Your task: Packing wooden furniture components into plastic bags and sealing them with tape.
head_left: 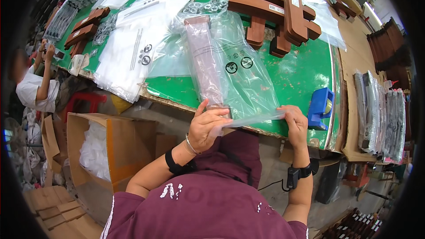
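Observation:
A clear plastic bag [245, 82] with black printed symbols lies on the green table [299, 77]. Inside its left side is a long reddish-brown wooden piece [204, 59], its near end close to the table's front edge. My left hand [208, 126] pinches the left corner of the bag's open end, fingers over the near end of the wooden piece. At the other corner, my right hand [295, 121] is closed on the plastic, so the bag's edge is drawn taut between both hands.
Brown wooden parts [283, 13] are stacked at the far right, a blue tape dispenser [321, 108] at the right edge. Flat plastic bags [128, 57] lie at left. A cardboard box [121, 150] stands below; at far left another person [37, 84] works.

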### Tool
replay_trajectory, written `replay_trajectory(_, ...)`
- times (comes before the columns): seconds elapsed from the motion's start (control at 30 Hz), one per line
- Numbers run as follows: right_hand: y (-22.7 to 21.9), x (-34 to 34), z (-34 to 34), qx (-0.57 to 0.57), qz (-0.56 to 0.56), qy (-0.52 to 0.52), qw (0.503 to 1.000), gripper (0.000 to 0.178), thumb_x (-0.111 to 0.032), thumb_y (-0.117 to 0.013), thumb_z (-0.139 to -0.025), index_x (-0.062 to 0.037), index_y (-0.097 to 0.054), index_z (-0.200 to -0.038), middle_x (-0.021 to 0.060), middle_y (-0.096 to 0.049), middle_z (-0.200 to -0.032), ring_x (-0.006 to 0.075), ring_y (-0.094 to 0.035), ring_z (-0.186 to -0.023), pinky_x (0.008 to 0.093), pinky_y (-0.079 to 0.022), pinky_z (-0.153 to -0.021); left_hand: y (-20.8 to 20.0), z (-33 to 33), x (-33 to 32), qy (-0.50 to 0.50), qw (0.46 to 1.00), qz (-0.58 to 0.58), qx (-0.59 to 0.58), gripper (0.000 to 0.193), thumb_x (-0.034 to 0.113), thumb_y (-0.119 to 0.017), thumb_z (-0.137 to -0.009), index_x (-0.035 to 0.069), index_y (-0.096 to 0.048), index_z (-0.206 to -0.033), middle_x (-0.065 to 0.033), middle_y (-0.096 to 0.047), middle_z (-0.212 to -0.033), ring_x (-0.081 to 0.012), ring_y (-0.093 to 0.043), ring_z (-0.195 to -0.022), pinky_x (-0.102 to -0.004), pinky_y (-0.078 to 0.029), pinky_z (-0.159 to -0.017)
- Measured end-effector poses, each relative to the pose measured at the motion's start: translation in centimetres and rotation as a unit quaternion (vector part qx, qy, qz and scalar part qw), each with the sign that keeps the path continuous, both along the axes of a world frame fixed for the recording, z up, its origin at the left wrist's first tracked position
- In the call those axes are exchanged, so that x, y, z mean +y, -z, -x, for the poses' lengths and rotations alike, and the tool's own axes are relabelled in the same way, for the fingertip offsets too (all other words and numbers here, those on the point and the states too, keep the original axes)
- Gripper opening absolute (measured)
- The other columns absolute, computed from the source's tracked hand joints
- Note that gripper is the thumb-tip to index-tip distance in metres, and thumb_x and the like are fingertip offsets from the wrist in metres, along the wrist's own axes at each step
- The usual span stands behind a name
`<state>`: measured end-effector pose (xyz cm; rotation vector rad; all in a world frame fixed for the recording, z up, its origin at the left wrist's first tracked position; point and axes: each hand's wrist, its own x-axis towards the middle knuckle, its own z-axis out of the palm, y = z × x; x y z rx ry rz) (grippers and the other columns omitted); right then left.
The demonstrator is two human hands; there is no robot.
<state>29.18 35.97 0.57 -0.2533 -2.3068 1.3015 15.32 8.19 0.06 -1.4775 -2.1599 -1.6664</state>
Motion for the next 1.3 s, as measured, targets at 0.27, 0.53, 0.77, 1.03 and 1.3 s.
replay_trajectory(0.27, -0.5, -0.5, 2.4, -0.069, -0.005, 0.083, 0.994, 0.029, -0.014, -0.061, -0.093, 0.0003, -0.060, -0.068, 0.0075, -0.063, -0.073, 0.0225, -0.056, -0.071, 0.0347, -0.044, -0.068, -0.3, -0.9, 0.8, -0.064, 0.998, -0.019, -0.022, 0.038, 0.019, -0.042, -0.095, -0.001, -0.074, -0.097, -0.0135, -0.073, -0.098, -0.0257, -0.068, -0.102, -0.0474, -0.023, -0.116)
replay_trajectory(0.53, -2.1, -3.4, 3.7, -0.078, -0.370, 0.211, 0.901, 0.018, -0.005, -0.064, -0.084, -0.0032, -0.062, -0.102, 0.0171, -0.063, -0.107, 0.0348, -0.059, -0.105, 0.0447, -0.045, -0.088, 0.2, -1.1, 0.8, -0.088, 0.996, -0.008, 0.017, 0.039, 0.017, -0.039, -0.098, -0.005, -0.067, -0.112, -0.0130, -0.074, -0.091, -0.0257, -0.069, -0.100, -0.0453, -0.028, -0.114)
replay_trajectory(0.77, -4.9, -10.0, 4.7, 0.035, -0.260, -0.100, 0.960, 0.069, -0.025, -0.077, -0.077, -0.0037, -0.047, -0.135, 0.0176, -0.052, -0.132, 0.0349, -0.047, -0.128, 0.0521, -0.031, -0.109, 0.1, -1.1, 0.8, -0.113, 0.993, -0.001, -0.017, 0.042, 0.006, -0.040, -0.099, -0.009, -0.043, -0.139, -0.0074, -0.074, -0.082, -0.0250, -0.070, -0.098, -0.0404, -0.033, -0.111)
replay_trajectory(1.03, -4.2, -8.9, 8.6, -0.054, -0.173, -0.166, 0.969, 0.034, -0.023, -0.081, -0.071, -0.0036, -0.062, -0.091, 0.0127, -0.056, -0.099, 0.0333, -0.055, -0.098, 0.0465, -0.044, -0.092, -0.2, -1.4, 0.9, -0.131, 0.989, -0.027, -0.057, 0.038, 0.007, -0.044, -0.099, -0.007, -0.050, -0.133, -0.0137, -0.073, -0.104, -0.0261, -0.070, -0.097, -0.0435, -0.036, -0.109)
replay_trajectory(1.3, -3.6, -9.0, 9.6, -0.072, -0.072, -0.199, 0.975, 0.019, -0.014, -0.070, -0.080, -0.0029, -0.056, -0.075, 0.0113, -0.057, -0.080, 0.0327, -0.059, -0.076, 0.0427, -0.046, -0.072, -0.1, -0.8, 0.6, -0.104, 0.994, -0.030, 0.000, 0.029, 0.007, -0.050, -0.097, -0.003, -0.059, -0.123, -0.0180, -0.070, -0.108, -0.0308, -0.069, -0.099, -0.0476, -0.041, -0.106)
